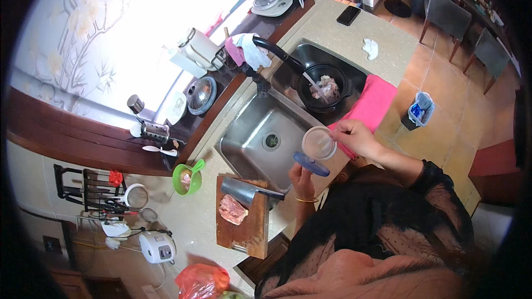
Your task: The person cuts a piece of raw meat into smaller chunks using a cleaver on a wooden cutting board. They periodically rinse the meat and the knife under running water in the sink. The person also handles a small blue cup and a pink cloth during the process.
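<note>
My right hand (353,137) grips the rim of a round translucent plastic container (319,143) over the front edge of the sink. Whether anything is inside it I cannot tell. In my left hand (302,180), with a bracelet at the wrist, is a round blue lid (311,164), tilted just beside the container. Beyond them, water runs from the black faucet (286,56) into a black pot (307,95) holding pieces of raw meat (326,90). The pot stands in the far basin. The nearer steel basin (249,133) has a drain with green scraps.
A cleaver (239,191) and raw meat (233,209) lie on a wooden cutting board (257,232). Beside it stands a green scoop (178,178) with meat. A pink cloth (380,91) drapes over the sink edge. A phone (348,15) lies on the counter.
</note>
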Tool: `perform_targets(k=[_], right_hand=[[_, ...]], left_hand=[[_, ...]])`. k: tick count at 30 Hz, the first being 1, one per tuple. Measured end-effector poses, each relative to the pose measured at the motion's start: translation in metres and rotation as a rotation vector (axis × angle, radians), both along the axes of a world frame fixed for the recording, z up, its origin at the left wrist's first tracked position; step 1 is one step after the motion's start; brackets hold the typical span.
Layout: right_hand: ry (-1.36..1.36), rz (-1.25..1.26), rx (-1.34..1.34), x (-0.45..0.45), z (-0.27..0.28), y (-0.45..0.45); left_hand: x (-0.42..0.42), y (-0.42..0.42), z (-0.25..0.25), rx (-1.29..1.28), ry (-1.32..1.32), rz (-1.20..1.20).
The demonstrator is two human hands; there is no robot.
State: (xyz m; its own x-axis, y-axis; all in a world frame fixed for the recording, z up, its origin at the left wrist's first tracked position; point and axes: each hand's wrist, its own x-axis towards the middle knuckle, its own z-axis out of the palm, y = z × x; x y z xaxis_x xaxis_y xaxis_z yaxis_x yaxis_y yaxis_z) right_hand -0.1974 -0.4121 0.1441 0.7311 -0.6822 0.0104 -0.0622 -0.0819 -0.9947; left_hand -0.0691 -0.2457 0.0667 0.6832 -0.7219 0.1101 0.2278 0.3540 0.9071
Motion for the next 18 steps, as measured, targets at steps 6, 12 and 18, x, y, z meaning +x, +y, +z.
perform_targets(k=[6,12,18], right_hand=[[0.000,-0.038,0.500,-0.017,0.025,-0.038],[-0.108,-0.165,0.462,-0.008,0.009,-0.101],[0.460,-0.435,-1.013,0.031,-0.075,-0.212]], left_hand=[[-0.015,-0.032,0.014,-0.016,0.197,0.079],[-0.020,-0.051,-0.006,0.054,0.215,0.101],[-0.032,-0.048,0.005,0.018,0.178,0.185]])
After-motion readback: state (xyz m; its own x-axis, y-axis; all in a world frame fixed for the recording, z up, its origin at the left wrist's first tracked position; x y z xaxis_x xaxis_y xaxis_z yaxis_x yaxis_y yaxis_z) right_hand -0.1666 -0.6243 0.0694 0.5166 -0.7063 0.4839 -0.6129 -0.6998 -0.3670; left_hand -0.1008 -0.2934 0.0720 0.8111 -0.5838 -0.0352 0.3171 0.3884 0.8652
